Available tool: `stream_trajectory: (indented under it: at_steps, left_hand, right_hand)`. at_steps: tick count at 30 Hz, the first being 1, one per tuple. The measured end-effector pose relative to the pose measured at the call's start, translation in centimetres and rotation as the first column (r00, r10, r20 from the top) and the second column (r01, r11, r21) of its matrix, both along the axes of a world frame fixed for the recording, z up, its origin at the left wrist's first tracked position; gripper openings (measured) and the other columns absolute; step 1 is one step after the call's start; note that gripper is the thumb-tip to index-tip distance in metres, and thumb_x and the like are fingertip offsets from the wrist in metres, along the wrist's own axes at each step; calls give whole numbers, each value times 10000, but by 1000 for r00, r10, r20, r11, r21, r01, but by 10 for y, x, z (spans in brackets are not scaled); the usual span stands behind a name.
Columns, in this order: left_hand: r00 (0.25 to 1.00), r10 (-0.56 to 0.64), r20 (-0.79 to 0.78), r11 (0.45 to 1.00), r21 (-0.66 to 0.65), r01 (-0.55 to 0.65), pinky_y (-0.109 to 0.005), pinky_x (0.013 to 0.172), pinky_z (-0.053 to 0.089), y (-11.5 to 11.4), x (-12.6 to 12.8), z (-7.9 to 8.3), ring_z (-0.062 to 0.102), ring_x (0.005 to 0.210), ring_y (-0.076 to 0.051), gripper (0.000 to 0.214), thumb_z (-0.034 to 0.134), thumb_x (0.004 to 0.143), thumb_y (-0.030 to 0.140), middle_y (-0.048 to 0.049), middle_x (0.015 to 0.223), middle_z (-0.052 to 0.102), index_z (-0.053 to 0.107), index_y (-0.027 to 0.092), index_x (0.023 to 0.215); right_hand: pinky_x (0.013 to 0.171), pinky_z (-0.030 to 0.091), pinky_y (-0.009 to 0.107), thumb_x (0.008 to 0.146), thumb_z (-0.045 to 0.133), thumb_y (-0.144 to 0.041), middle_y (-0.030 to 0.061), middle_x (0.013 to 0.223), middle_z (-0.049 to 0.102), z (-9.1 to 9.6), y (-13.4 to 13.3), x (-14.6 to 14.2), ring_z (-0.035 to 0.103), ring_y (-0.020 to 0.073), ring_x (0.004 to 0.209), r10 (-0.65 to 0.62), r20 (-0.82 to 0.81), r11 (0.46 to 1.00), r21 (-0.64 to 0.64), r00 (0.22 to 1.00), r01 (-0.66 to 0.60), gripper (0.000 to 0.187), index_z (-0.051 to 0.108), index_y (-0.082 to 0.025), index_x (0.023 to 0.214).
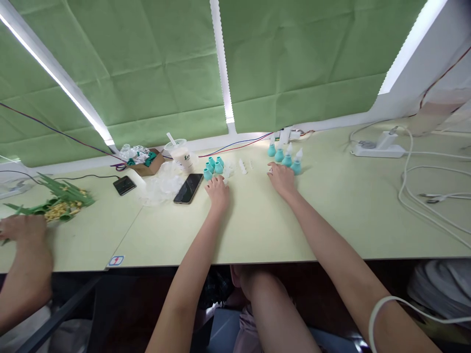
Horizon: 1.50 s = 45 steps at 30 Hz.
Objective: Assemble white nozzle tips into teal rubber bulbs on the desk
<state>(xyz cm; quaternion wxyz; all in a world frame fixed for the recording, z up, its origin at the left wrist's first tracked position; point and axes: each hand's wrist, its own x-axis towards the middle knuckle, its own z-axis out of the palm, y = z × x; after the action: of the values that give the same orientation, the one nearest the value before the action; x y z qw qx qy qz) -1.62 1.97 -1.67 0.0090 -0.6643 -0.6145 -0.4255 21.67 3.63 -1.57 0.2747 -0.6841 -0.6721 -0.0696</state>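
Observation:
My left hand (217, 191) rests palm down on the table, its fingers spread a little. Its fingertips are close to a cluster of several small teal rubber bulbs (218, 167) with open necks. Small clear plastic pieces (228, 169) lie just beyond it, and white nozzle-like pieces (243, 166) lie between my hands. To the right, my right hand (282, 179) lies on the table with loosely bent fingers and nothing visible in it. Beside it stands a slanting row of teal bulbs fitted with clear pointed tips (287, 160).
Left of my hands are a phone (189, 189), crumpled clear plastic bags (162, 185), a drink cup with a straw (181, 156) and a cardboard box (149, 164). A co-worker's hand (24, 228) is by green-and-yellow pieces (64, 203). A power strip (379, 150) and white cables (405, 186) lie right.

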Motion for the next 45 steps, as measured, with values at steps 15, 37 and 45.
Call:
stream_trajectory:
  at_steps: [15,37,45]
  left_hand:
    - [897,-431,97,902,48,429,-314,777,442,-6,17,16,576,779,-155,183,541,808,213,-63,981,628,567,187,988]
    - [392,-377,839,817,102,568,-409,899,454,17,-6,10,668,815,-196,376,663,728,395,-122,993,671,563,139,984]
    - [343,-310,887,839,85,537,-441,924,453,26,-5,5,671,837,-219,366,687,704,406,-112,960,682,551,157,936]
  right_hand:
    - [827,397,320,835,517,-203,40,1103,638,20,-18,-46,594,175,878,541,-263,841,148,799,-521,335,580,-250,1160]
    - [853,265,413,822,515,-190,95,1234,532,9,5,-79,398,270,1118,259,105,962,61,960,-266,226,716,-231,916]
    - [787,265,395,802,549,-201,107,1103,569,3,41,-110,394,256,1034,207,100,974,71,973,-215,194,731,-221,739]
